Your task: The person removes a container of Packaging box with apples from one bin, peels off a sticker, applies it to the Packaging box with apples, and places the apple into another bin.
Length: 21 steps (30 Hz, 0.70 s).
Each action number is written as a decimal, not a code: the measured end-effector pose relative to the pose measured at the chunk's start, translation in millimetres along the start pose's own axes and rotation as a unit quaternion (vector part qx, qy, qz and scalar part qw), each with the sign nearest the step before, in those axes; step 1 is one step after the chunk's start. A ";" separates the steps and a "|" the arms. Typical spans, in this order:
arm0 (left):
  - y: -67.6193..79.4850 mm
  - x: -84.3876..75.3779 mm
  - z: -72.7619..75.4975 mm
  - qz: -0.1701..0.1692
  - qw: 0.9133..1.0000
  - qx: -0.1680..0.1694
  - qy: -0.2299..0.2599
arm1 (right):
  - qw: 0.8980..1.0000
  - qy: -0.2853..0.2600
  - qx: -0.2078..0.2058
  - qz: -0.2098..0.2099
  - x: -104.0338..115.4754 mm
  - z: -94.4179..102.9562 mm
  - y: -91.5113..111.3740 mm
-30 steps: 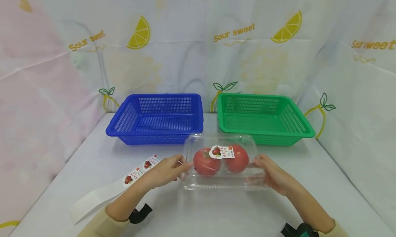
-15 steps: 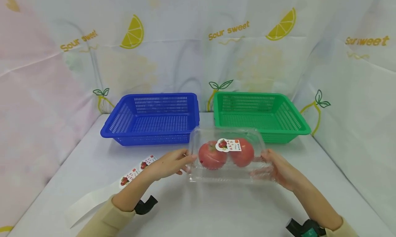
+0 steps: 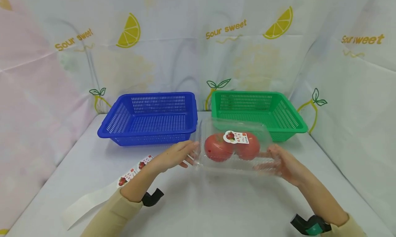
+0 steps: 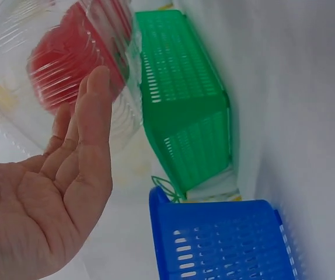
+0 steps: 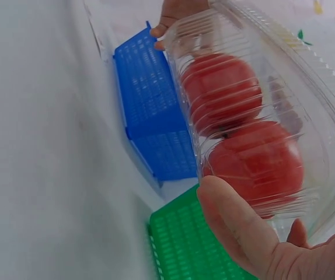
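Note:
A clear plastic clamshell box (image 3: 235,166) is held above the table, tilted, in front of the green basket. Inside lie two red tomatoes (image 3: 219,147), and a white label (image 3: 236,137) with a tomato picture is on the lid. My right hand (image 3: 287,164) grips the box's right end, with its fingers showing through the clear plastic underneath. At the other end, my left hand (image 3: 176,156) has its fingers nearly straight at the box's edge. In the left wrist view the left hand's fingers (image 4: 94,128) overlap the box without curling round it.
A blue basket (image 3: 146,140) stands at the back left, and a green basket (image 3: 290,128) at the back right. On the table's left side lies a strip of labels (image 3: 127,178) on white backing, partly behind the left forearm. A printed cloth (image 3: 173,58) hangs behind and around the table.
Both hands and the clamshell box have moved right and away from me, toward the green basket. My left hand's grip has loosened and its fingers have straightened. The baskets shift slightly with the head view.

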<state>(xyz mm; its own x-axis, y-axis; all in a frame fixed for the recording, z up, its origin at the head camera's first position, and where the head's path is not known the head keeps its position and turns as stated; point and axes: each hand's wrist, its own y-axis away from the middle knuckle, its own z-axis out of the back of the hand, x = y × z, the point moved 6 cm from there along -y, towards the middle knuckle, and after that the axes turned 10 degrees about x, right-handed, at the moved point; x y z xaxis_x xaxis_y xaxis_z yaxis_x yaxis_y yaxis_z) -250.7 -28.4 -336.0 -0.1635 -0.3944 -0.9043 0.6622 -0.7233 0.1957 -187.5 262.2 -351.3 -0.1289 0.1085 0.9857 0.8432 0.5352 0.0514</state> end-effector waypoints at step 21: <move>-72.0 11.2 9.3 0.047 0.995 -0.049 0.070 | 0.999 -0.011 0.005 0.037 17.9 20.3 14.0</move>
<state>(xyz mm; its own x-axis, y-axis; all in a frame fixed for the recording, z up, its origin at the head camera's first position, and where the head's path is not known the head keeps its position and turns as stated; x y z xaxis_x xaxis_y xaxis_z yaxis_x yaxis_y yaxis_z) -307.1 14.1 -356.7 0.0012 -0.3699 -0.9291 0.7385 -0.6261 0.2502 -188.6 288.6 -336.2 -0.0778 0.1656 0.9831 0.8455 0.5335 -0.0230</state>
